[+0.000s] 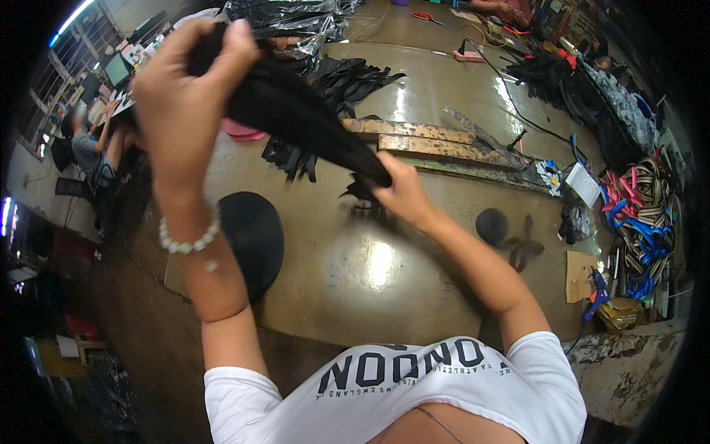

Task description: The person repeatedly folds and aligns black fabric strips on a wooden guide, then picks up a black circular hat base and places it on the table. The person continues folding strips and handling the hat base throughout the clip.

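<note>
A bundle of black fabric strips [307,111] stretches on a slant above the table, from upper left to the middle. My left hand [181,89] is raised high, its thumb and fingers closed around the upper end. At the lower end my right hand [403,189] grips the bundle, with a few loose strip tips sticking out below it. Motion blurs the bundle somewhat. Under my left forearm lies a round black disc [251,240]. Beyond the bundle, more black strips [355,81] are piled on the table.
Yellow-brown worn bars [436,144] lie across the shiny table [355,296]. Right of my right arm sits a small dark disc [491,226]. A glue gun [597,294] and coiled coloured straps [640,229] are at the right edge. Orange-handled scissors [425,16] lie far off. A person [92,148] sits at left.
</note>
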